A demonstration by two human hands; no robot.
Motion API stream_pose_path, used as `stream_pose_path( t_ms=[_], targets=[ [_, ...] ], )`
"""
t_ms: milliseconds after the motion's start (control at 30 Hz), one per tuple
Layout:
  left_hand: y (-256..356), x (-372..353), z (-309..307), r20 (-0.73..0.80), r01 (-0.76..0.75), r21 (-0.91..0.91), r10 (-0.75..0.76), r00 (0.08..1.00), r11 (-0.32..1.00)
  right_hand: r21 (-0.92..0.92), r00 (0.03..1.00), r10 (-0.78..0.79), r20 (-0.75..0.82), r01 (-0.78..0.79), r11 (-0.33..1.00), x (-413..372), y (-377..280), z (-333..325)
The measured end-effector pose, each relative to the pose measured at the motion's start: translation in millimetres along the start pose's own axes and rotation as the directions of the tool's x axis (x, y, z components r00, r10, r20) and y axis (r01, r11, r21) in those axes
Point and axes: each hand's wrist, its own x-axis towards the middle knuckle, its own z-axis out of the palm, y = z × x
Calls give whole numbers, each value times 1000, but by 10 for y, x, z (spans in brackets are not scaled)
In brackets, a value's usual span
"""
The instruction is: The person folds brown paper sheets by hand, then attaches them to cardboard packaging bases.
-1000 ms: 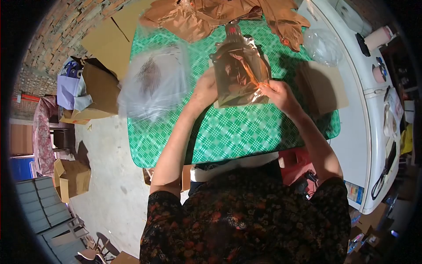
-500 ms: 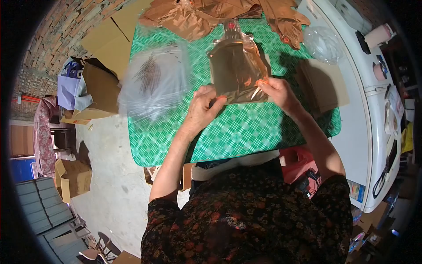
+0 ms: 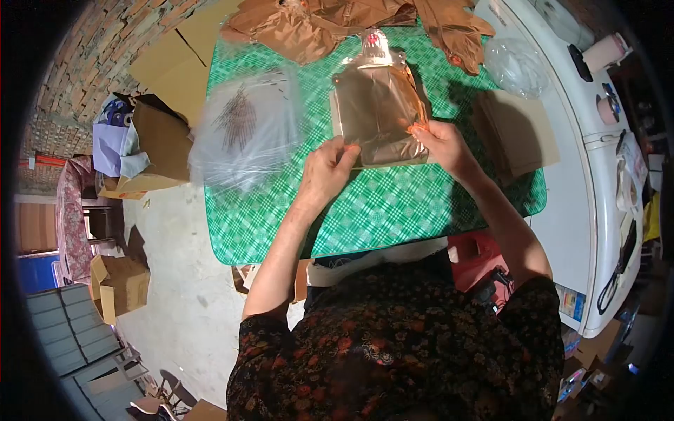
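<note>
Your left hand (image 3: 330, 168) and right hand (image 3: 439, 144) each pinch a near corner of the packet (image 3: 379, 105), fingers closed on it. That pins it flat on the green checked table (image 3: 393, 210), seemingly to smooth the brown cloth inside. A heap of clear bags (image 3: 242, 130) lies to the left, loose brown garments (image 3: 309, 24) beyond, and a brick wall (image 3: 91, 49) behind.
</note>
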Motion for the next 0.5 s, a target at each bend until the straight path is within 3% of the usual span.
stream_pose_path(
  t_ms=[100, 400, 500],
  targets=[
    [43, 22, -2, 1, 23, -29, -23, 1000, 999, -21, 997, 70, 11, -70, 997, 27, 21, -23],
    [107, 46, -32, 4, 36, 67, -36, 999, 997, 17, 998, 53, 20, -53, 998, 81, 125, -12],
    [141, 54, -60, 43, 62, 83, -65, 997, 995, 162, 967, 241, 78, -251, 954, 42, 63, 31]
  ],
)
